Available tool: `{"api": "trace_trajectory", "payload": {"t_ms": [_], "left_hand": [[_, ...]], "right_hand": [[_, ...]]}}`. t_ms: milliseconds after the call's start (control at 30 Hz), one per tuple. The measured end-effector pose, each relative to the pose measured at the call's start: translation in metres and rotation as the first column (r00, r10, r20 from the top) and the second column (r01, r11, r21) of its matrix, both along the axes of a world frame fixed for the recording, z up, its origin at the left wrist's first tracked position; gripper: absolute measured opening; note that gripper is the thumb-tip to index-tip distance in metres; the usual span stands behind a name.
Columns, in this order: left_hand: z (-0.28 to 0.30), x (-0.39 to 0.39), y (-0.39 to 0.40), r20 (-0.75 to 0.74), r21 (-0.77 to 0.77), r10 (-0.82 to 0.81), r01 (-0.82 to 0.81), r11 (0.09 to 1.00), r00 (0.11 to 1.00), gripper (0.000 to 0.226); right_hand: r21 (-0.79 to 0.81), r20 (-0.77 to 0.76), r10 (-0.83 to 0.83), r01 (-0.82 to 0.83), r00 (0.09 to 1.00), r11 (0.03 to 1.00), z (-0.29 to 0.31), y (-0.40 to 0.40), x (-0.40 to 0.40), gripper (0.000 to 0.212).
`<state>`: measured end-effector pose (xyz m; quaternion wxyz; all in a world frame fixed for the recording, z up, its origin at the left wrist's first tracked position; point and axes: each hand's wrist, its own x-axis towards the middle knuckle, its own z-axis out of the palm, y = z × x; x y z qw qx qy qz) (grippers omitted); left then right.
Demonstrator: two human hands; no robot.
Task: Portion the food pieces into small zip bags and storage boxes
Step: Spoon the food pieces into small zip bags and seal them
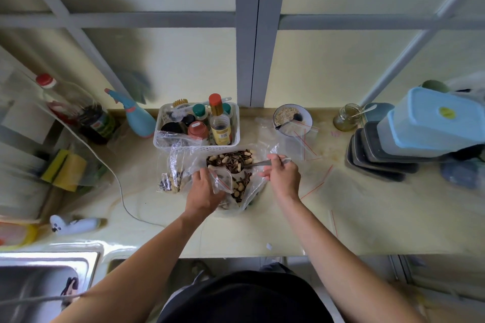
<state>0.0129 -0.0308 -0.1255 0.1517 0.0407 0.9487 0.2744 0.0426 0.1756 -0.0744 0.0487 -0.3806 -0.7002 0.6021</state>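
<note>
So on my counter (367, 217) the bag of nuts and seeds (236, 165) sits dead center, with the basket of bottles (196, 126) right behind it. A filled zip bag (173, 178) lies just left, the bowl (292, 117) back right, and the stacked storage boxes (409, 134) far right. The sink (44, 283) is at my near left.

1. A home kitchen: a stainless steel sink (44, 278) sits at the near left of a pale yellow stone bench (367, 217).
2. A white perforated plastic basket (236, 123) of sauce and seasoning bottles stands at the far side, a big dark soy sauce bottle (86, 115) to its left.
3. Yellow scrubbing sponges (65, 169) lie left; stacked plastic storage boxes (409, 139) stand right.
</note>
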Motion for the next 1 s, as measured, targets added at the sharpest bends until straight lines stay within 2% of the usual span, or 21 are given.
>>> {"api": "trace_trajectory", "payload": {"t_ms": [200, 533, 633, 733, 833, 900, 1000], "left_hand": [[-0.008, -0.005, 0.013, 0.044, -0.014, -0.005, 0.006, 1.000, 0.999, 0.075], [-0.019, -0.016, 0.026, 0.110, -0.079, 0.042, -0.033, 0.996, 0.993, 0.063], [-0.022, -0.019, 0.026, 0.113, -0.066, 0.047, -0.039, 0.997, 0.992, 0.061], [-0.024, -0.022, 0.027, 0.064, 0.009, -0.012, 0.011, 1.000, 0.998, 0.054], [-0.021, -0.025, 0.027, 0.078, 0.083, -0.024, 0.017, 0.996, 0.997, 0.057], [-0.019, -0.025, 0.025, 0.077, 0.090, -0.009, 0.002, 0.996, 0.997, 0.063], [-0.021, -0.026, 0.021, 0.062, 0.112, -0.005, -0.002, 0.994, 0.998, 0.062]], "right_hand": [[0.021, 0.049, 0.049, -0.050, 0.998, 0.999, 0.009, 0.016, 0.004, 0.022], [0.051, -0.008, -0.070, 0.070, 0.998, 0.996, 0.035, 0.032, 0.002, 0.029], [0.071, -0.020, -0.051, 0.052, 0.998, 0.996, 0.042, 0.031, 0.000, 0.031], [0.075, -0.025, 0.066, -0.064, 0.997, 0.995, 0.047, 0.024, -0.001, 0.029], [0.109, -0.015, 0.268, -0.265, 0.963, 0.958, 0.050, 0.014, -0.003, 0.027], [0.160, 0.003, 0.432, -0.426, 0.902, 0.890, 0.056, 0.009, -0.004, 0.025], [0.213, 0.026, 0.666, -0.655, 0.745, 0.725, 0.069, 0.005, -0.004, 0.024]]}}
